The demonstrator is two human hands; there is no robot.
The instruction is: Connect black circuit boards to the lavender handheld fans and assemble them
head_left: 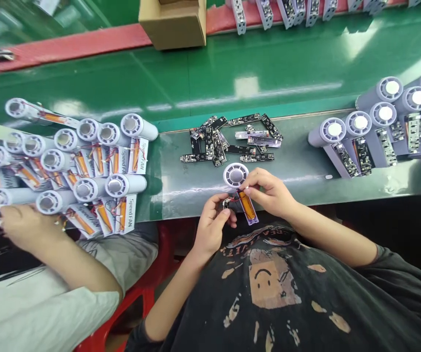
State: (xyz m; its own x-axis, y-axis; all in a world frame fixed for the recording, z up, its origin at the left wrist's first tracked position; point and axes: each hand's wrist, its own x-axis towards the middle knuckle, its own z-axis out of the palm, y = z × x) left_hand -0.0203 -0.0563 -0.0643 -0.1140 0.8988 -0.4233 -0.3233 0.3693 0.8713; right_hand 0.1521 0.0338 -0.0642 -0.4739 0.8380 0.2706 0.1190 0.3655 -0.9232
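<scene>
At the table's front edge a handheld fan (pixel 235 175) lies with its handle open, and an orange battery (pixel 247 205) shows inside. My right hand (pixel 271 191) grips the upper handle, just under the fan's round head. A tiny white piece shows at its pinched fingertips, too small to name. To the left of the handle, my left hand (pixel 212 221) pinches a small circuit board (pixel 226 203) between thumb and fingers. Much of that board is hidden by the hand. Thin red wires run between the board and the fan.
Loose circuit boards (pixel 228 139) lie in a pile beyond the fan. Several fans with batteries (pixel 96 132) stand left, near a co-worker's hand (pixel 30 227). More fans fitted with boards (pixel 360 122) stand right. A cardboard box (pixel 173 24) sits at the back.
</scene>
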